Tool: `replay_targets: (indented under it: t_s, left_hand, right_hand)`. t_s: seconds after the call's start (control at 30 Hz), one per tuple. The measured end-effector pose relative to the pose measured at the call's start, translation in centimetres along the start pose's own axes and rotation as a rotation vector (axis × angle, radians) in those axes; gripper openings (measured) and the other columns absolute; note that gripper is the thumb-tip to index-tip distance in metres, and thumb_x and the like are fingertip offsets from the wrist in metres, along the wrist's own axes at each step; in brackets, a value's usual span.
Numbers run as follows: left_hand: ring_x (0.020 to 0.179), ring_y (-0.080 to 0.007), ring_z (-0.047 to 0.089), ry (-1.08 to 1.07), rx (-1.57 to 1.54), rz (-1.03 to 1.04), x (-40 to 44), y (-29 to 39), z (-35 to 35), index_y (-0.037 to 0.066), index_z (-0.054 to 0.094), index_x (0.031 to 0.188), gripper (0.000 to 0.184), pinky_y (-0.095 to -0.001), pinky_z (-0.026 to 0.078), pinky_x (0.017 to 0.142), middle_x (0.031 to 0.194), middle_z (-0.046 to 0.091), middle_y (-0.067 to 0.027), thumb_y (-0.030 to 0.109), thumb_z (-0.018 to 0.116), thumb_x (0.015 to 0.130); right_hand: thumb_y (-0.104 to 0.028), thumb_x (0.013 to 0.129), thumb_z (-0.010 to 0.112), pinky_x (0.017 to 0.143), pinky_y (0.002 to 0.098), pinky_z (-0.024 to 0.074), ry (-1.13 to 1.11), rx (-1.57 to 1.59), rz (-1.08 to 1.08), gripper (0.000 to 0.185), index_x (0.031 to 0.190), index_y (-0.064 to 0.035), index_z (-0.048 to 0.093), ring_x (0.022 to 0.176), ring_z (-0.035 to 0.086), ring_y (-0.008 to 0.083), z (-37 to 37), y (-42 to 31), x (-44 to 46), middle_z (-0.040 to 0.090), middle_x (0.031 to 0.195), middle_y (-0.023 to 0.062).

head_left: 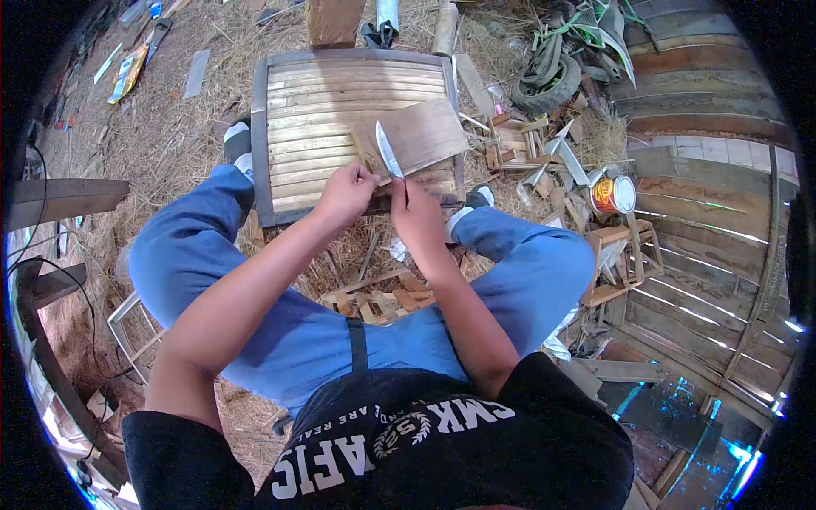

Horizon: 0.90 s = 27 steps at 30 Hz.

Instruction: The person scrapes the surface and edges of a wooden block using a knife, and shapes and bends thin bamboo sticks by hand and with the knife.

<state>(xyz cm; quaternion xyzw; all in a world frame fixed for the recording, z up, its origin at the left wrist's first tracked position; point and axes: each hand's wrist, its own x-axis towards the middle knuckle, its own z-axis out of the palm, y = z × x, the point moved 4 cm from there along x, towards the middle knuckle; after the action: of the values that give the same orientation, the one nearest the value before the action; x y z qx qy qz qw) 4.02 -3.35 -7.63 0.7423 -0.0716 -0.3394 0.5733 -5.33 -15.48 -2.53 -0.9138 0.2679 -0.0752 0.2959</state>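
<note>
My right hand (416, 218) is closed around the handle of a knife (388, 151), its bright blade pointing away from me over the slatted low table (310, 127). Close beside it, my left hand (347, 194) pinches a thin strip of wood or bamboo (360, 151) near the table's front edge. Whether the blade touches the strip is hard to make out. Beyond both hands, a flat brown board (422, 136) lies at an angle on the table's right half, partly behind the blade.
My knees flank the table. At right stand a paint can (613, 195), a small wooden frame (623, 259) and a pile of wood scraps (520, 146). An old tyre (548, 85) lies farther back. A handsaw (157, 38) rests on the straw-covered ground at far left.
</note>
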Motion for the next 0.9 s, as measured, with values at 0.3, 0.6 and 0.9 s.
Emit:
replay_targets:
  t_s: [0.3,0.6,0.9]
  left_hand:
    - [0.059,-0.0109,0.046,-0.042,-0.021,-0.005,-0.2,0.5,-0.3,0.004,0.059,0.085,0.022,-0.0314,0.04,0.054,0.068,0.054,-0.0011,0.022,0.064,0.095]
    - [0.058,-0.013,0.048,-0.062,-0.011,0.004,0.1,0.3,-0.3,0.001,0.059,0.083,0.025,-0.0342,0.041,0.054,0.064,0.056,-0.0041,0.022,0.062,0.096]
    - [0.062,-0.0169,0.052,-0.035,0.069,0.151,0.3,0.1,-0.4,-0.002,0.059,0.089,0.027,-0.0366,0.045,0.062,0.068,0.059,-0.0102,0.024,0.061,0.097]
  right_hand:
    - [-0.033,0.101,0.049,0.073,0.0565,0.0488,-0.053,-0.01,0.075,0.038,0.086,-0.0013,0.064,0.082,0.063,0.0495,-0.5,-0.3,0.0,0.067,0.082,0.026]
    - [-0.035,0.101,0.047,0.073,0.0582,0.0502,-0.05,-0.042,0.044,0.037,0.091,-0.0043,0.065,0.079,0.065,0.0489,-0.4,0.9,0.4,0.066,0.078,0.0276]
    - [-0.034,0.101,0.05,0.072,0.0567,0.05,-0.004,-0.024,0.064,0.038,0.087,-0.0009,0.064,0.078,0.064,0.049,-0.8,0.8,0.8,0.065,0.078,0.0283]
